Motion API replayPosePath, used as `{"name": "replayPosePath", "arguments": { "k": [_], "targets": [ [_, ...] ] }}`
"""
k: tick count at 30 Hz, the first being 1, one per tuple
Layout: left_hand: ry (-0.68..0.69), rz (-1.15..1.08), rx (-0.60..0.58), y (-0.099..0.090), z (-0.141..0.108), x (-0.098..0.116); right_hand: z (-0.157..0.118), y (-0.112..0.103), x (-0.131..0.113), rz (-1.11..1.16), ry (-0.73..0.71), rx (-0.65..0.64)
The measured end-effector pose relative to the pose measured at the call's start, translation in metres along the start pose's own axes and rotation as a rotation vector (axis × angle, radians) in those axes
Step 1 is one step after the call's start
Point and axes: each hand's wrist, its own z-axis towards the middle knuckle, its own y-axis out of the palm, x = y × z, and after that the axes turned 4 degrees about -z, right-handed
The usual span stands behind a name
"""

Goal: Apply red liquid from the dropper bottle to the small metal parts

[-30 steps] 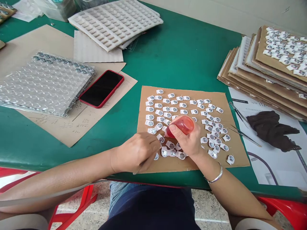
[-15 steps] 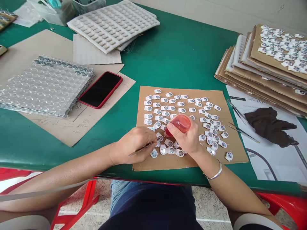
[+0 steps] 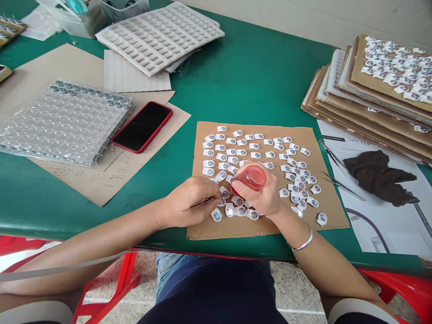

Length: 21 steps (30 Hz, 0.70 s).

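- The left forearm is reaching in from the left, with the left hand hanging low over the near left part of the cardboard sheet.
- The left fingers are curling tightly round a slim metal tool, which is slanting up to the right, its tip end coming close to the small white-tabbed discs.
- Across from it, the right forearm, wearing a silver bangle, is angling up and inward from the lower right.
- The right hand is wrapping its fingers round a red squeeze bottle, the thumb lying along the near side; the bottle is tilting down to the left, above the middle of the sheet, and whether its tip is touching a disc is impossible to tell.
- Both hands are working near each other, and the discs are lying in loose rows around them on the sheet, which is resting on the green tabletop.
- Against one second ago, the left hand is sitting rolled over: the tool, then mostly hidden, is now showing, and the disc at the lower left is coming fully clear of the hand.
- Against half a second ago, both hands are keeping almost the same pose.
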Motion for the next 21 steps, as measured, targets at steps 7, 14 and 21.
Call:
{"name": "replayPosePath", "arguments": {
  "k": [7, 14, 21],
  "targets": [
    [-0.266, -0.132, -0.011, -0.005, 0.004, -0.005, -0.006, -0.033, -0.027, 0.126, 0.113, 0.065],
    [-0.295, -0.232, 0.023, -0.007, 0.007, -0.010, -0.056, -0.019, -0.022, 0.226, 0.152, 0.443],
    [-0.294, -0.211, 0.027, -0.006, 0.005, -0.012, -0.087, 0.017, -0.003, 0.122, 0.187, 0.517]
  ]
}}
